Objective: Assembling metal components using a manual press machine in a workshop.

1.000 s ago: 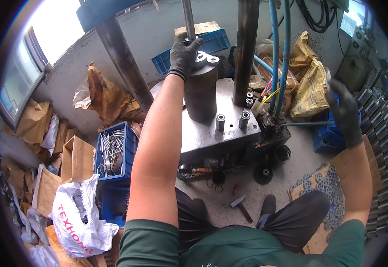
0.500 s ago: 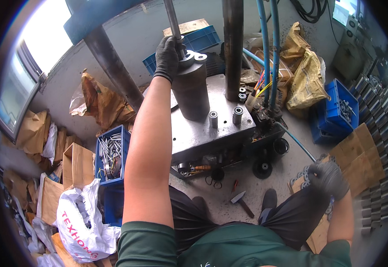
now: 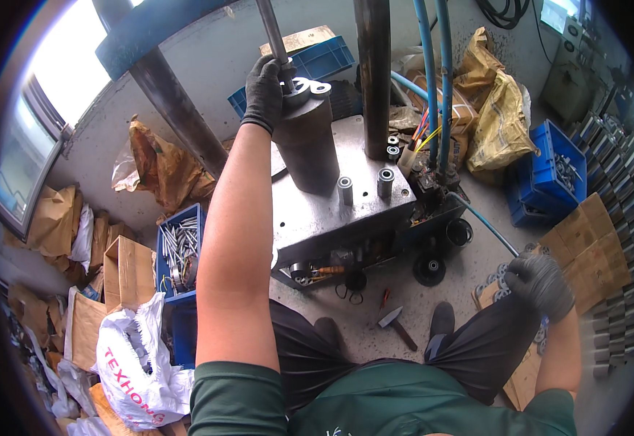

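My left hand [image 3: 262, 91], in a dark grey glove, is closed around the lower end of an upright steel rod [image 3: 272, 33]. The rod stands over a thick dark metal cylinder [image 3: 306, 149], with small ring-ended metal parts [image 3: 320, 88] on its top. The cylinder rests on a steel press table [image 3: 310, 218]. My right hand [image 3: 542, 287], also gloved, grips the end of a blue lever [image 3: 488, 231] low on the right. Two short metal sleeves, one a front sleeve [image 3: 344, 190] and one beside it [image 3: 384, 183], stand upright on the table.
A hammer [image 3: 398, 328] lies on the floor between my feet. Blue crates of metal parts stand at left [image 3: 179, 251] and right [image 3: 555, 171]. Dark steel columns [image 3: 373, 80] and blue hoses [image 3: 444, 87] rise behind the table. Stacked metal pieces [image 3: 615, 247] line the right side.
The view has shifted slightly. My right hand and the lever's end are a little higher, and that hand is less blurred. My left hand stays at the rod.
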The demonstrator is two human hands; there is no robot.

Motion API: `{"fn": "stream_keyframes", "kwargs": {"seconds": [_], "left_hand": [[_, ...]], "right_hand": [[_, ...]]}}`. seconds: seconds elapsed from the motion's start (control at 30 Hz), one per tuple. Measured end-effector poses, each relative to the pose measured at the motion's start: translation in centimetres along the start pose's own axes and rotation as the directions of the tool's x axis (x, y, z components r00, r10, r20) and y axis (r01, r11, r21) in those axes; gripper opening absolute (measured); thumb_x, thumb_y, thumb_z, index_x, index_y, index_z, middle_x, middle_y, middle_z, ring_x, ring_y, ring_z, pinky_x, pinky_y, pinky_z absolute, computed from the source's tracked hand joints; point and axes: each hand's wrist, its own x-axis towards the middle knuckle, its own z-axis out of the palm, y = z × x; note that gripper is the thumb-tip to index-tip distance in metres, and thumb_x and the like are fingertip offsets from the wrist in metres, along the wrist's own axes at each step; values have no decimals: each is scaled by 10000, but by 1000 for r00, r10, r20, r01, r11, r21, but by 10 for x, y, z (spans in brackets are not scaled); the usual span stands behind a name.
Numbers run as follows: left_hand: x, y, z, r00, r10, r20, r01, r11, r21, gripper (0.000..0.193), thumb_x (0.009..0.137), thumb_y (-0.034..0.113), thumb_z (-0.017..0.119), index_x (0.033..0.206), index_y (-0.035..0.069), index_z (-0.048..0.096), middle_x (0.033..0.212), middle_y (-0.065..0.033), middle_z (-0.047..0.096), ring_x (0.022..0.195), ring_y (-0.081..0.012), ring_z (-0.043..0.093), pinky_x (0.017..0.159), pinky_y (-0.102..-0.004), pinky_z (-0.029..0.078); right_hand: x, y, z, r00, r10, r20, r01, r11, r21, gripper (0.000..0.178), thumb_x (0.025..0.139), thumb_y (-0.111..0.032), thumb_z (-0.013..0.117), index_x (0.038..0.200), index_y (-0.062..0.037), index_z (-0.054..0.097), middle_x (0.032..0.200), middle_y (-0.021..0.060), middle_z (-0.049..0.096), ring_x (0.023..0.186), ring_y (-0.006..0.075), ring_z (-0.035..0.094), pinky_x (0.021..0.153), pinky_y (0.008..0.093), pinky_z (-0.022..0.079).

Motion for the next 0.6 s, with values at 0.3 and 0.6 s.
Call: {"fn": "stream_keyframes", "kwargs": {"seconds": [0.3,0.6], "left_hand": [[1,0,-1,996,-79,46,80,996,-33,313,1011,122,423,1141,-6,677,1002,-127,722,962,-229,722,871,-358,606],[0,1,-3,991,-121,51,123,991,-51,299,998,95,427,1116,-5,683,969,-135,709,896,-227,719,849,-374,628]], "right_hand": [[4,1,-4,995,-37,98,40,999,-23,275,884,-280,706,1010,-50,787,876,183,742,872,354,728,805,436,570],[16,7,-9,988,-9,-156,45,973,228,297,852,-174,713,1112,-38,759,959,203,747,909,354,735,847,445,579]]}}
